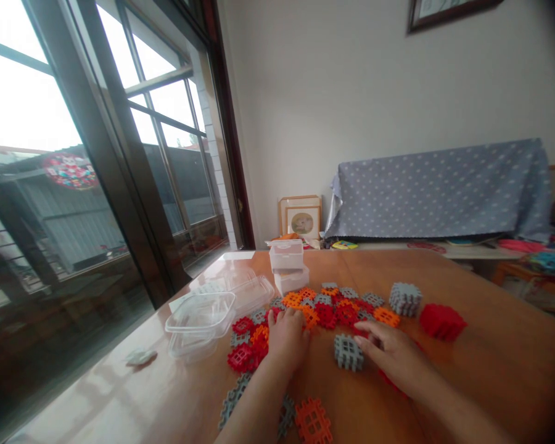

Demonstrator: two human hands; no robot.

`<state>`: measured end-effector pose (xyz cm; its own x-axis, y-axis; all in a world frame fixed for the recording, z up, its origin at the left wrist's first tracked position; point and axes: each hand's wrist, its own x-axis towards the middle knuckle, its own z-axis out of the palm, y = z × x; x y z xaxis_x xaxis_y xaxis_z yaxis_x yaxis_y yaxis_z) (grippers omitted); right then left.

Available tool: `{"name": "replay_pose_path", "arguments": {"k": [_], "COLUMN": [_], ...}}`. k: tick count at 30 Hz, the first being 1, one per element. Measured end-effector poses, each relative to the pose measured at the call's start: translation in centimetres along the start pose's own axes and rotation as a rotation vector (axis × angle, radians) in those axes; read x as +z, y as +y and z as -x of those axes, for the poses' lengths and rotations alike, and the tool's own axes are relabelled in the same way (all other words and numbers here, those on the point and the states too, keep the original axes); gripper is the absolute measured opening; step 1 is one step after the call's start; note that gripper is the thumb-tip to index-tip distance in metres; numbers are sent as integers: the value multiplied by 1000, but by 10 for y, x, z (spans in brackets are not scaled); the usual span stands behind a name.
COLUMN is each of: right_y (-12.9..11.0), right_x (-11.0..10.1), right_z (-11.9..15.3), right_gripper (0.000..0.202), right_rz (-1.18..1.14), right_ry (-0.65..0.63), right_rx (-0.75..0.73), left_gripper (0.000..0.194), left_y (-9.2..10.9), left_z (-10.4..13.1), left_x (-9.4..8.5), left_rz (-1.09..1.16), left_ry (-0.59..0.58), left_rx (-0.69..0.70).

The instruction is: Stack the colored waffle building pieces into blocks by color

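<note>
Red, orange and grey gear-like plastic pieces point(326, 315) lie in a loose heap on the wooden table point(499, 364). My left hand point(287, 336) rests over the heap's left part, palm down, its fingertips among the pieces. My right hand point(388, 348) is beside a short grey stack point(348, 353), fingers apart; a red piece shows by its fingertips, and whether it is gripped is unclear. More red shows partly hidden under the right wrist. A taller grey stack point(404, 299) and a red stack point(443, 321) stand to the right. An orange piece point(313, 420) lies near the front.
Clear plastic containers point(201, 317) sit left of the heap, with white boxes point(287, 265) stacked behind it. A small crumpled wrapper point(140, 357) lies at the left. Beyond the table are a dotted blue cloth point(439, 191) and framed pictures point(301, 219). Glass doors line the left.
</note>
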<state>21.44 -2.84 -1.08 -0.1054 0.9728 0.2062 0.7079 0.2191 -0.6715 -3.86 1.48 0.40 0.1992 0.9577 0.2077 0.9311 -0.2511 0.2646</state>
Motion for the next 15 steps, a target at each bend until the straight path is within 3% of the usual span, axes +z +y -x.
{"name": "replay_pose_path", "arguments": {"k": [6, 15], "right_y": [-2, 15], "right_x": [-3, -8], "right_z": [0, -4], "right_gripper": [44, 50], "right_rz": [-2, -36], "right_ry": [13, 123], "right_rx": [-9, 36], "left_gripper": [15, 21], "left_y": [-9, -14], "left_z": [-2, -2], "left_x": [2, -9], "left_rz": [-97, -126], "left_ry": [55, 57], "left_rx": [-83, -209]}}
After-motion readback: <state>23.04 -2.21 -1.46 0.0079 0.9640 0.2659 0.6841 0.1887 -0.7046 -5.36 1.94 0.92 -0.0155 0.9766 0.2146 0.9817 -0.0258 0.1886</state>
